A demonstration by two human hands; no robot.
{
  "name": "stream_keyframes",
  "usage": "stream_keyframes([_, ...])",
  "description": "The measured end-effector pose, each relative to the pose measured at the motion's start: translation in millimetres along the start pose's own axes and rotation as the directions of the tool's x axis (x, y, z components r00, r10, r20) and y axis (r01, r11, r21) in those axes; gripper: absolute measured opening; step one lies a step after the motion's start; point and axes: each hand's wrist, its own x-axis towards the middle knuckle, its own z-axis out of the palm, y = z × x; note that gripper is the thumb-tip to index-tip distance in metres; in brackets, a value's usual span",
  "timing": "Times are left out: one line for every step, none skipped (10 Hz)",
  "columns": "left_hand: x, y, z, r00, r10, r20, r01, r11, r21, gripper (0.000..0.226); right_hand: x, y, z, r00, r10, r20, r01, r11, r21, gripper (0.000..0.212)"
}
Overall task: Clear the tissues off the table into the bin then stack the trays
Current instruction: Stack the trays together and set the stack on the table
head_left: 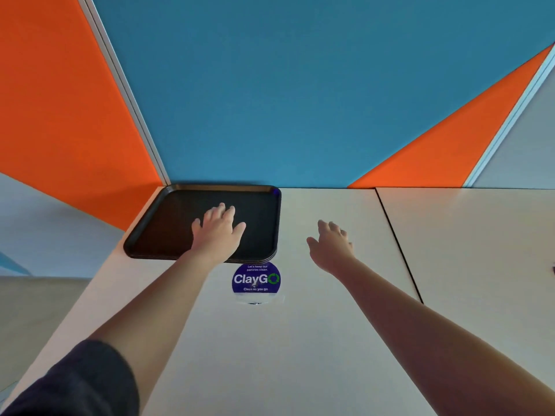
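A stack of dark brown trays (168, 223) lies at the far left corner of the white table (300, 340), against the wall. My left hand (217, 228) is spread over the top tray with its fingers straight, holding nothing. My right hand (332, 246) hovers over the bare tabletop to the right of the stack, fingers relaxed and empty. No tissues and no bin are in view.
A round blue "ClayGO" sticker (256, 280) is on the table just in front of the trays. A second white table (480, 250) adjoins on the right, separated by a dark seam. An orange and blue wall (300, 100) stands right behind.
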Motion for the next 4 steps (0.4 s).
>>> stream_keyframes([-28.5,50.0,-4.2,1.0,0.01,-0.027,-0.01,1.0,-0.001,0.054,-19.1,38.0,-30.2,0.998,-0.049,-0.031,0.049,0.999,0.007,0.049])
stream_keyframes([-62.3,110.0,-4.4,1.0,0.003,-0.024,-0.004,1.0,-0.018,0.055,-41.3,84.5,-63.2,0.993,-0.109,-0.04,0.108,0.994,-0.02,0.05])
stream_keyframes([-90.8,168.2,-1.2,0.999,-0.034,0.024,0.035,0.997,-0.065,0.058,-61.7,130.0,-92.0,0.989,-0.148,-0.026,0.145,0.987,-0.07,0.053])
stream_keyframes([-111.7,227.7,-1.6,0.999,0.002,0.05,0.003,0.994,-0.107,0.061,-75.9,171.5,-123.3,0.989,-0.144,-0.04,0.139,0.984,-0.112,0.054])
